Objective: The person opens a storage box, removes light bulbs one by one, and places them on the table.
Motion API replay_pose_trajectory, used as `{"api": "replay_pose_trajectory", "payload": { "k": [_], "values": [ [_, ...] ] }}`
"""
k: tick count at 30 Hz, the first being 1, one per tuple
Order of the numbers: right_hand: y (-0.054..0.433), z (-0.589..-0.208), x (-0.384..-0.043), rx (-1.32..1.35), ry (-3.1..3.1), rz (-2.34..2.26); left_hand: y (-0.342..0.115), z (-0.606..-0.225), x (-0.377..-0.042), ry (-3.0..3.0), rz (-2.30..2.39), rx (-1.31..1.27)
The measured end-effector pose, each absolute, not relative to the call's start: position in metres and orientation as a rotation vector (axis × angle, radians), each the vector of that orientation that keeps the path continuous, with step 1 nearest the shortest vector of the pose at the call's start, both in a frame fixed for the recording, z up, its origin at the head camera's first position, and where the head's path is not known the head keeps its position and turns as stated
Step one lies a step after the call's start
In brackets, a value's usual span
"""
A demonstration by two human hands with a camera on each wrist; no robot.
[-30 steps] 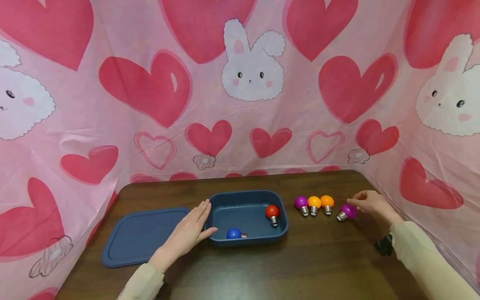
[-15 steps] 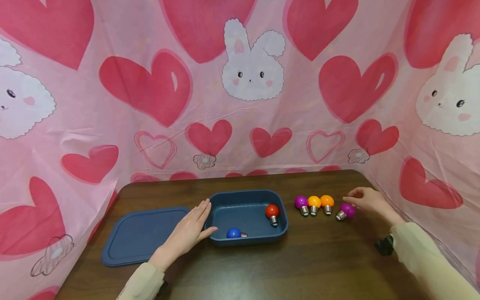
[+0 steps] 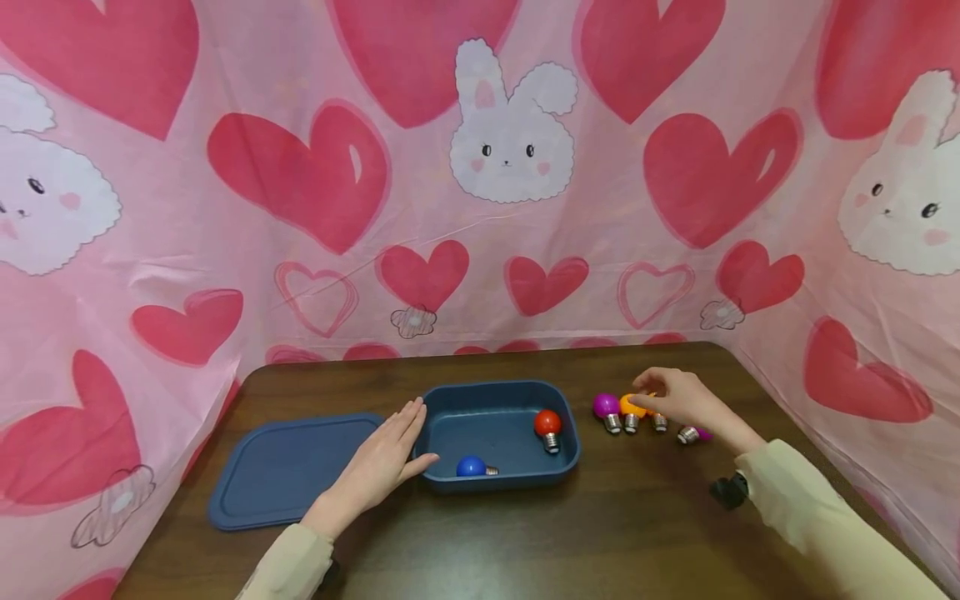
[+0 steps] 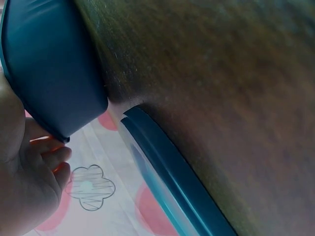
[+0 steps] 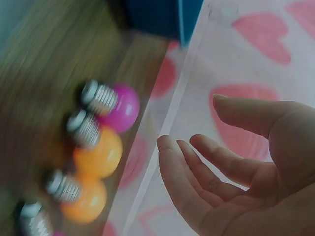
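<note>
My left hand [image 3: 375, 471] lies with straight fingers against the left rim of a dark blue box [image 3: 480, 433]. Inside the box are a red light bulb [image 3: 547, 423] at the right and a blue light bulb [image 3: 471, 467] near the front wall. My right hand [image 3: 682, 398] hovers over the bulbs at the right, thumb and fingers apart, holding nothing. Below it, a purple bulb [image 3: 606, 407], a yellow-orange bulb [image 3: 632, 408] and an orange bulb [image 5: 84, 200] lie in a row. Another purple bulb [image 3: 688, 435], partly hidden by the hand, lies farther right.
A flat dark blue lid [image 3: 292, 471] lies on the brown wooden table [image 3: 480, 550] left of the box. Pink cloth [image 3: 337, 292] with hearts and rabbits hangs behind the table and along both sides.
My right hand has moved left, away from the far-right purple bulb, to above the orange bulbs. That purple bulb shifted slightly left earlier. My left hand stays at the box.
</note>
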State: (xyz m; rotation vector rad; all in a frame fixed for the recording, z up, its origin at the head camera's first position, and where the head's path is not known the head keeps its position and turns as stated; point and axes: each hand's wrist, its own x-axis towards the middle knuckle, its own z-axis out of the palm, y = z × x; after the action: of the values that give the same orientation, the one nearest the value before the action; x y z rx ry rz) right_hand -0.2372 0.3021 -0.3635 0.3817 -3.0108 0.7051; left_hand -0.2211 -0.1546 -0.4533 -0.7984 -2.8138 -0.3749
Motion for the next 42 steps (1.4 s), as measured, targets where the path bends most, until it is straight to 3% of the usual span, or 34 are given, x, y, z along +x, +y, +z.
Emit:
{"api": "replay_pose_trajectory", "payload": {
  "k": [20, 42],
  "values": [
    [0.183, -0.377, -0.238, 1.047, -2.986, 0.931, -0.154, -0.451, -0.22, -2.829, -0.374, -0.804],
    [0.112, -0.401, -0.247, 1.344, -3.132, 0.857, -0.155, -0.452, -0.222, -2.844, -0.344, -0.789]
  ]
}}
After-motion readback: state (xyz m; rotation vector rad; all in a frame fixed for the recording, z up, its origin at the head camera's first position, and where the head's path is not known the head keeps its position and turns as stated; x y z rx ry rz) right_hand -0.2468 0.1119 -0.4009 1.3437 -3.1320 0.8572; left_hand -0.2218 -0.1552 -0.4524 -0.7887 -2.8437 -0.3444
